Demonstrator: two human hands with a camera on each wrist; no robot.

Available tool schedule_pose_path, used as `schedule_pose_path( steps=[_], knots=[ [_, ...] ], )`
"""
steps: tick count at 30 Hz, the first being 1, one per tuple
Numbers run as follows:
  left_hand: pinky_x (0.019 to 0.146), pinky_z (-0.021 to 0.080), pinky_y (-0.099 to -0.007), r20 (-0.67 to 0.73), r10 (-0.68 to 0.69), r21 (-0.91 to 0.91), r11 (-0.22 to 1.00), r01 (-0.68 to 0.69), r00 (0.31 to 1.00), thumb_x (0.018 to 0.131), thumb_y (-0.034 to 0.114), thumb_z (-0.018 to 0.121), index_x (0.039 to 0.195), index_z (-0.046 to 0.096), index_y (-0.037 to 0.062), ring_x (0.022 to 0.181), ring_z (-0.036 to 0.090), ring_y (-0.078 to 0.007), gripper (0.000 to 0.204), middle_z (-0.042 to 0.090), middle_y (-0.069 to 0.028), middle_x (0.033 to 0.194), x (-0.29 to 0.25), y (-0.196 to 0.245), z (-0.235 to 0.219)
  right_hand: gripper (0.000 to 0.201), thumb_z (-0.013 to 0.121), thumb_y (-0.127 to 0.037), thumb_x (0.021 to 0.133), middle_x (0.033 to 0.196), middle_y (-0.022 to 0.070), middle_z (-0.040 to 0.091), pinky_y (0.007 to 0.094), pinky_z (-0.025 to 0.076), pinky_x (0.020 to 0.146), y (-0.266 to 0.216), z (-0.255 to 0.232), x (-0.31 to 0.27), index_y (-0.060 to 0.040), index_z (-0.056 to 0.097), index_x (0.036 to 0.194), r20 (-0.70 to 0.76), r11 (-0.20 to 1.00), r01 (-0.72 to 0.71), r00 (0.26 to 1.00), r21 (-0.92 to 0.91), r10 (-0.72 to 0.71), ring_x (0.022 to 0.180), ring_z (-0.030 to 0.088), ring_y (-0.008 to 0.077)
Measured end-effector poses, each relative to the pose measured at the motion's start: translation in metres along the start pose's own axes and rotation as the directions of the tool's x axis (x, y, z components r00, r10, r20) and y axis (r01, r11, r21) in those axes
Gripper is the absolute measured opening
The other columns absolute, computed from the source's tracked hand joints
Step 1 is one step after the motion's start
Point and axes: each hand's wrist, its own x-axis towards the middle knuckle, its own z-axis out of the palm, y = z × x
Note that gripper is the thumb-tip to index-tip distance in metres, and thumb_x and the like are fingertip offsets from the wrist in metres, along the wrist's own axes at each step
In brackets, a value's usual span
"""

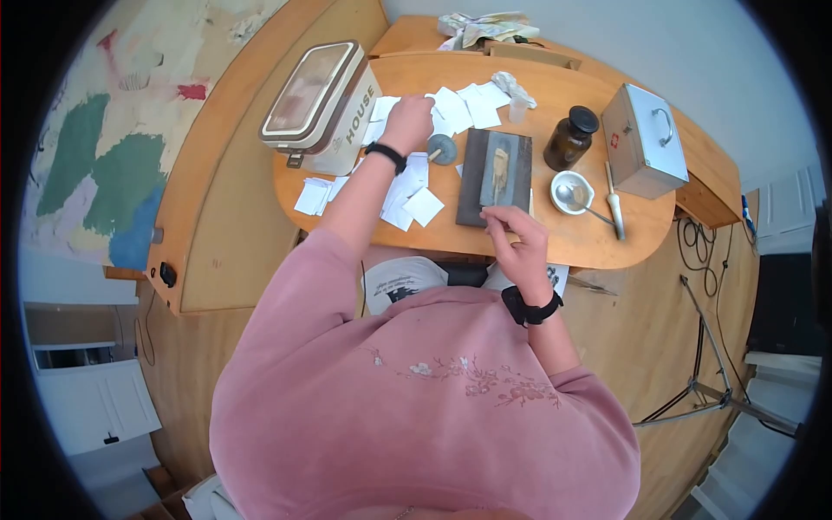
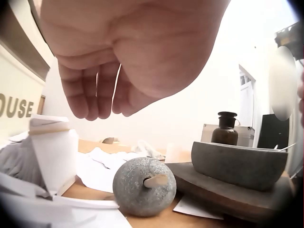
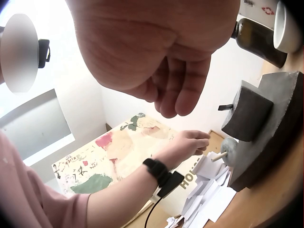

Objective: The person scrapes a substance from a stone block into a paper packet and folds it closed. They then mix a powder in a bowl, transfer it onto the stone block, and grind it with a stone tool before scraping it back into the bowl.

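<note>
My left hand (image 1: 409,124) hangs over white paper squares (image 1: 451,108) beside the HOUSE box, its fingers loosely bent; nothing shows in its grip in the left wrist view. Below it stands a round grey stone grinding wheel (image 2: 144,185) with a short wooden handle (image 2: 156,180). My right hand (image 1: 520,238) hovers at the near end of a grey stone grinding trough (image 1: 520,173), fingers loosely curled, with no thing visible in them. Brown dried pieces (image 1: 500,169) lie in the trough, which sits on a dark board (image 1: 469,182). A dark stub (image 3: 225,108) sticks out of the trough.
The cream HOUSE box (image 1: 347,147) stands left. To the right are a brown glass bottle (image 1: 570,143), a white bowl (image 1: 562,206) with a spoon (image 1: 598,214), a white-handled brush (image 1: 614,204) and a silver case (image 1: 641,143). A banded paper stack (image 2: 54,152) stands near the wheel.
</note>
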Motion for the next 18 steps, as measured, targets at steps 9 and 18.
schedule_pose_path(
  steps=[9, 18],
  knots=[
    [0.107, 0.052, -0.0595, 0.361, -0.263, 0.394, 0.913, 0.109, 0.895, 0.098, 0.011, 0.065, 0.129, 0.079, 0.0147, 0.126, 0.076, -0.0371, 0.034, 0.082, -0.0161, 0.128, 0.066, -0.007, 0.050, 0.014, 0.071, 0.005, 0.102, 0.099, 0.0125, 0.083, 0.0311, 0.060, 0.074, 0.003, -0.027, -0.010, 0.0023, 0.081, 0.112, -0.108, 0.998, 0.045, 0.993, -0.039, -0.049, 0.081, 0.078, 0.0190],
    [0.089, 0.057, -0.0456, 0.301, -0.202, -0.037, 0.974, 0.223, 0.932, 0.094, 0.010, 0.072, 0.132, 0.081, 0.0102, 0.101, 0.078, -0.0259, 0.039, 0.081, -0.0123, 0.110, 0.060, -0.007, -0.003, 0.014, 0.073, 0.004, 0.102, 0.098, 0.0124, 0.082, 0.0321, 0.060, 0.075, 0.008, -0.019, -0.008, 0.0020, 0.081, 0.112, -0.088, 0.998, 0.052, 0.995, -0.026, -0.054, 0.082, 0.078, 0.0217]
  ],
)
